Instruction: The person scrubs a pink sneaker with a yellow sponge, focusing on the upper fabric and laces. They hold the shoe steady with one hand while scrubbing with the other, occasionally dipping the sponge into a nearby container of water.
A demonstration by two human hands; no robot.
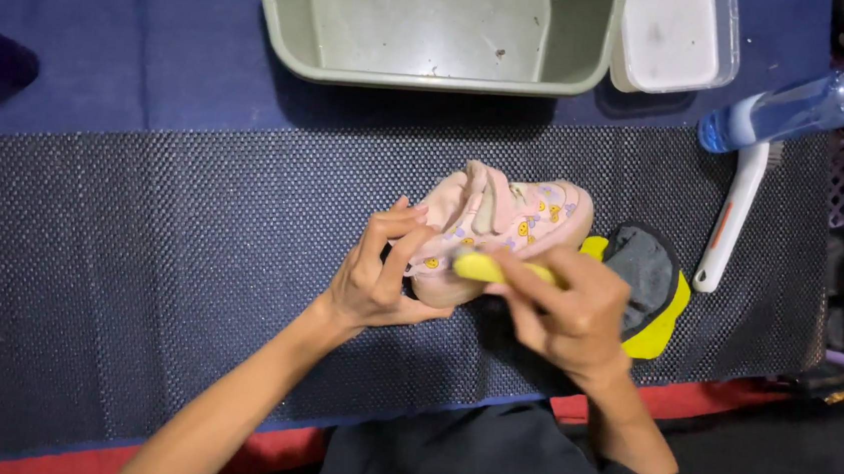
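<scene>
At mat centre: small pink child's shoe [503,228] with hook-and-loop straps and yellow face print, lying on its side on the dark woven non-slip mat [138,275], toe end toward the right. Left hand [379,274]: fingers curled and closed on the shoe's heel end, steadying it. Right hand [571,314]: closed around a yellow handled tool [485,267], its tip laid against the shoe's lower side; working end hidden, kind cannot be told. Just right of the shoe, partly under the right hand: yellow pad with grey fabric face [651,285], flat on the mat. Beyond, at the top edge: grey-green plastic basin [288,26], holding nothing but a few specks. Touching its right side: white lidded rectangular box [671,36], contents not visible. Far right: white-handled brush [729,226] on the mat; blue translucent spray bottle [804,107] lying tilted above it.
</scene>
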